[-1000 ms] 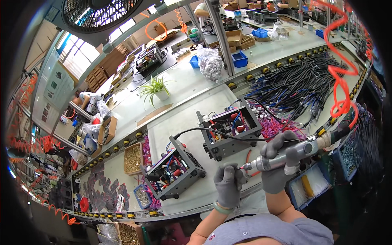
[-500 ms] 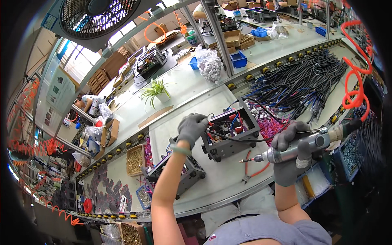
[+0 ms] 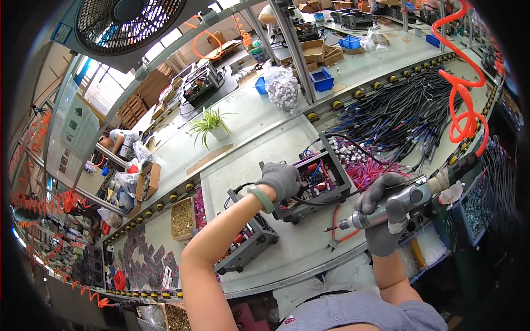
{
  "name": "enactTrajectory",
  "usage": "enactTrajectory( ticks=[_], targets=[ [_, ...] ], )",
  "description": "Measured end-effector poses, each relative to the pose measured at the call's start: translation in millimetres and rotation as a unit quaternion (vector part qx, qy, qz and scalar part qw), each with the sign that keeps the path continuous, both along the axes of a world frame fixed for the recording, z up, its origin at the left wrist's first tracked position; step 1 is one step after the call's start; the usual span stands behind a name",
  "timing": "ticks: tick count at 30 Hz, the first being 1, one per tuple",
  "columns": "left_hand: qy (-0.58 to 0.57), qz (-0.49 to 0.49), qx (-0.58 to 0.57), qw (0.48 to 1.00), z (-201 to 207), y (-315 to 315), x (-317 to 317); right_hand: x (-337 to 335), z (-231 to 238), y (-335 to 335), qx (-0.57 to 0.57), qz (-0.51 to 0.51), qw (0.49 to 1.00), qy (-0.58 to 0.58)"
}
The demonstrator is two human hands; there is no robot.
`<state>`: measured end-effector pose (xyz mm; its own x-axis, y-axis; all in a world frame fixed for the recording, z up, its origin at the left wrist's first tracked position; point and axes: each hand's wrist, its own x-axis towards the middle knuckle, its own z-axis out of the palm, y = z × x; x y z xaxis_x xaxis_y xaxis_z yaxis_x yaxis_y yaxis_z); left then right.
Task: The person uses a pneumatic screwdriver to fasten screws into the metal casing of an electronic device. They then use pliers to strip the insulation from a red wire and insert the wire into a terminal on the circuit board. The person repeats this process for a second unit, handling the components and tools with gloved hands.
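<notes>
My right hand [image 3: 381, 238] is gripping one grey power driver [image 3: 411, 197]. My left hand [image 3: 280, 181], fingers bent, is hovering at the far box's [image 3: 317, 208] left end; I cannot tell whether it is holding anything. My left forearm [image 3: 226, 226] is partly hiding the near box [image 3: 251, 252]. These two open metal boxes are standing on the table [image 3: 301, 248], each holding wires [image 3: 316, 176]. One pair of orange-handled pliers [image 3: 346, 237] is lying near the driver's tip. Farther out, one brown tray [image 3: 182, 238] is holding brass-coloured bits [image 3: 182, 218]; at my right, two blue bins [image 3: 461, 223] are holding bluish and whitish pieces [image 3: 473, 209].
</notes>
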<state>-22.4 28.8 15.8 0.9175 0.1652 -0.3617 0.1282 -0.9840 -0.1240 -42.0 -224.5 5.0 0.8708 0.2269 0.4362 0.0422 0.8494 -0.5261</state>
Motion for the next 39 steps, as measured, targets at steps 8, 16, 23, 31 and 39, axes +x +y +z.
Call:
enactTrajectory(
  ticks=[8,16,23,31,39],
  targets=[
    [-0.081,-0.029,-0.062,0.994,-2.7,12.9,-55.6,6.7,-5.1,1.1,-0.022,-0.022,0.998,0.058],
    [0.108,-0.004,0.031,0.994,-3.9,9.2,-12.3,7.0,-10.7,-4.8,-0.055,-0.01,0.998,0.041],
    [0.088,-0.061,0.06,0.992,-14.2,10.4,-19.9,17.0,-14.4,-14.1,-0.073,-0.041,0.995,0.053],
    [0.025,-0.025,0.064,0.997,-15.3,4.8,5.7,25.3,-9.0,14.7,-0.021,0.039,0.997,0.063],
    [0.04,0.039,-0.073,0.996,-10.1,15.8,22.2,46.3,-0.7,38.4,0.008,0.077,0.997,0.023]
  ],
)
